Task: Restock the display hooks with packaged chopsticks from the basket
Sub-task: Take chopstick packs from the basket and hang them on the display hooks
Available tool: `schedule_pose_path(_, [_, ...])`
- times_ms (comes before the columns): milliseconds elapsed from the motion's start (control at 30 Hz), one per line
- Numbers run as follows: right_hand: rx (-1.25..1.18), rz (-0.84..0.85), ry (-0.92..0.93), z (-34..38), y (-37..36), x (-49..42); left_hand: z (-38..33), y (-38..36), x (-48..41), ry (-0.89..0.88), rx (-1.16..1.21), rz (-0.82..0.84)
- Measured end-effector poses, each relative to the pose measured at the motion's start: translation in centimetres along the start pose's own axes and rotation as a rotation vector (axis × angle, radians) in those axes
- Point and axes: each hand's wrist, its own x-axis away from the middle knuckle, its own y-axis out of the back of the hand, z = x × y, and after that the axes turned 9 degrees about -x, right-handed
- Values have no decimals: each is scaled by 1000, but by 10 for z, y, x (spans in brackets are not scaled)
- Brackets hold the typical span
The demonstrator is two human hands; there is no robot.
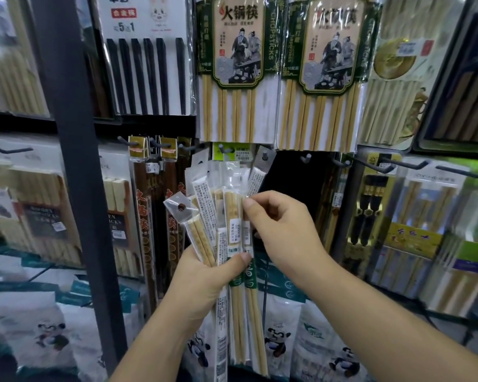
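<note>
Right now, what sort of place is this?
Probably a shop's kitchenware aisle: green-carded packs of pale bamboo chopsticks hang above grey metal display hooks, and the left hand holds price-stickered clear-wrapped chopstick packs.

Open dark gap on the rack panel point(287, 183) around the bare hook point(305, 158), reachable from below; big green packs point(329, 78) hang low just above, black-chopstick packs point(367, 216) crowd the right, fanned bundle point(229, 210) blocks the left

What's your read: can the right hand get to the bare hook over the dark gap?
Probably yes: the right hand is just below the bare hook with only open dark panel between, though its fingers are pinching a packet.
</note>
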Motion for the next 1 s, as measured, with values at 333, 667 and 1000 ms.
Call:
schedule_pose_path(333, [-72, 18, -103, 6, 4, -1, -2, -3, 3, 13, 35, 5])
schedule_pose_path(667, [-124, -196, 41, 22, 5, -23, -2, 1, 3, 39, 28, -72])
schedule_pose_path(1000, [-81, -272, 33, 16, 1, -31, -2, 5, 5, 36, 68, -64])
